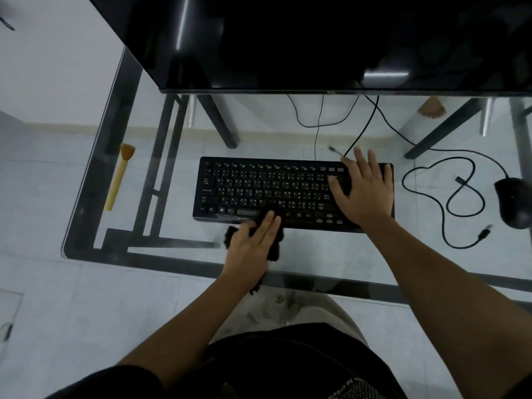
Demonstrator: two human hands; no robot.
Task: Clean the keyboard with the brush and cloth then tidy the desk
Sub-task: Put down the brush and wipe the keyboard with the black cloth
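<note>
Your left hand [253, 243] lies flat, palm down, fingers straight and together, pointing toward one o'clock. Your right hand [364, 191] lies flat, fingers spread toward eleven o'clock.

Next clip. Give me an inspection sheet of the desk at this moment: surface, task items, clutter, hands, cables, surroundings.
Surface: glass desk, see-through, floor tiles visible beneath.
Job's things: black keyboard in the middle; dark cloth at its front edge; brush lying at the desk's left side, no hand on it.
Clutter: mouse at the right.
Hands: left hand presses the cloth with straight fingers; right hand lies flat on the keyboard's right end.
Cables: mouse cable in loose loops at the right; other cables behind the keyboard.
Surroundings: dark monitor at the back.
</note>
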